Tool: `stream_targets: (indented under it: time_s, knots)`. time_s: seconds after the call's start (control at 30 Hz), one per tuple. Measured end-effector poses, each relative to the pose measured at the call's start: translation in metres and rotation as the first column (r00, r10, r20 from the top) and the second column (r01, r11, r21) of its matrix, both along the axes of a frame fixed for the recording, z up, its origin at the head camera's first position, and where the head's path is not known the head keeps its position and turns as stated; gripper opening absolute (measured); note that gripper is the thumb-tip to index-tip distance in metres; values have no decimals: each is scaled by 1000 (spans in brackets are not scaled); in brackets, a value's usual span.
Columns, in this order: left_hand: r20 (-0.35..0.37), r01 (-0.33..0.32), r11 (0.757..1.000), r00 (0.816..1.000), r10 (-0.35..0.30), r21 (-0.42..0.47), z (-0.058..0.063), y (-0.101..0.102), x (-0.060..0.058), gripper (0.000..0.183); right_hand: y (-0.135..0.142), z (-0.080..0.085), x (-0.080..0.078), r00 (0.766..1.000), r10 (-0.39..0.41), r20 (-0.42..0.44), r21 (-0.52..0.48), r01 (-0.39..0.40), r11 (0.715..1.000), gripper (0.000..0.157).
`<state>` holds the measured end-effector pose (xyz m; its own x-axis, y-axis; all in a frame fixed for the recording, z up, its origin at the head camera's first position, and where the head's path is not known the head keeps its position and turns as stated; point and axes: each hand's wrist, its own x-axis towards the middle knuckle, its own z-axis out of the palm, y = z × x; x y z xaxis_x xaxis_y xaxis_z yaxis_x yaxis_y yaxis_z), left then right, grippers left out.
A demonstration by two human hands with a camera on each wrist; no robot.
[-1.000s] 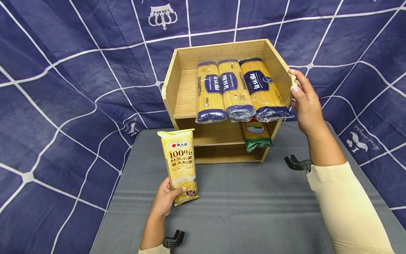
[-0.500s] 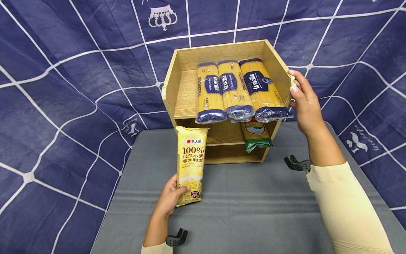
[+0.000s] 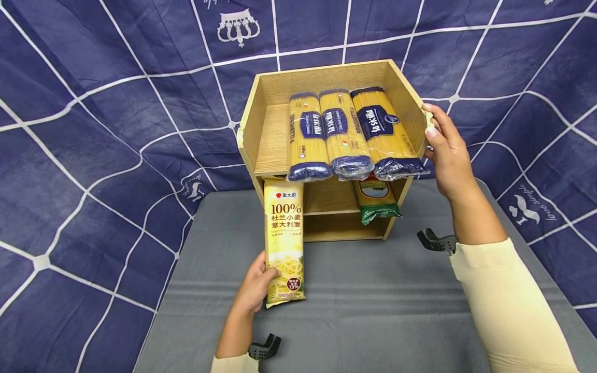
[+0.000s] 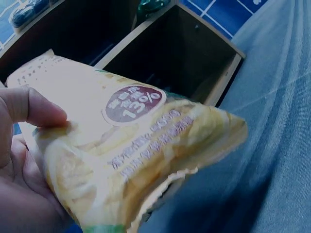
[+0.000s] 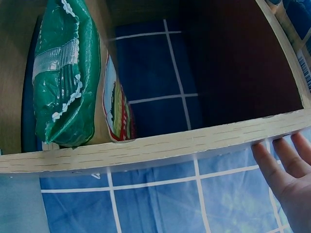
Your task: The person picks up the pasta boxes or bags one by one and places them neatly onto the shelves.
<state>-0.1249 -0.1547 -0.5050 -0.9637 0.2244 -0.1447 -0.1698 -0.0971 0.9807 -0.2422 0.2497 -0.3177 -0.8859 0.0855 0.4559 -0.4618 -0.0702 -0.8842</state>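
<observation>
My left hand (image 3: 254, 286) grips a yellow pasta packet (image 3: 285, 228) near its lower end, thumb across the front. The packet's top end lies at the left of the middle opening of a wooden shelf unit (image 3: 272, 137), under the top board. In the left wrist view, the thumb (image 4: 46, 114) presses on the crinkled wrapper (image 4: 160, 131). My right hand (image 3: 449, 155) holds the front edge of the unit's right side panel. Its fingers (image 5: 274, 172) lie along the panel's outer face in the right wrist view.
Blue-ended spaghetti packs (image 3: 310, 137) lie side by side on the top level, ends jutting over the front edge. A green-ended pasta packet (image 3: 379, 199) sticks out of the middle level at right. Grey cloth (image 3: 354, 305) covers the table; a blue patterned curtain (image 3: 140, 129) hangs behind.
My left hand has moved right and slightly up with the yellow packet, bringing its top end from beside the unit to the middle opening. The right hand stays on the side panel.
</observation>
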Motion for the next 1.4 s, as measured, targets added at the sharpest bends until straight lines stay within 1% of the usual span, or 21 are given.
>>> stream_targets:
  time_s: [0.27,0.53,0.67,0.8,0.97,1.03,1.17,1.3,1.4]
  knots:
    - [-19,43,997,999,-42,70,1,7,-2,62,-1,2,-2,1000,4,-8,5,-4,1000,43]
    - [15,70,989,997,-73,126,5,11,-3,63,-2,2,-1,1000,-4,2,17,4,1000,43]
    - [11,89,980,996,-92,179,9,13,-3,66,-2,3,-2,1000,-7,-3,19,7,1000,43]
    - [4,77,967,997,-80,244,11,14,-4,69,-2,2,-2,1000,-3,-2,20,3,1000,43]
    - [15,62,959,998,-69,276,17,15,-8,66,-1,1,0,1000,0,-1,16,0,1000,43]
    - [21,64,956,997,-74,287,20,15,-10,64,-1,1,0,1000,-2,-5,13,2,1000,43]
    - [14,78,943,996,-87,324,26,16,-13,58,0,2,1,1000,-4,-8,16,4,1000,44]
    - [-11,109,920,994,-113,376,29,14,-17,51,0,1,1,1000,-3,2,24,3,1000,44]
    - [-35,125,899,992,-122,420,30,13,-21,50,-1,1,1,1000,0,6,24,0,1000,44]
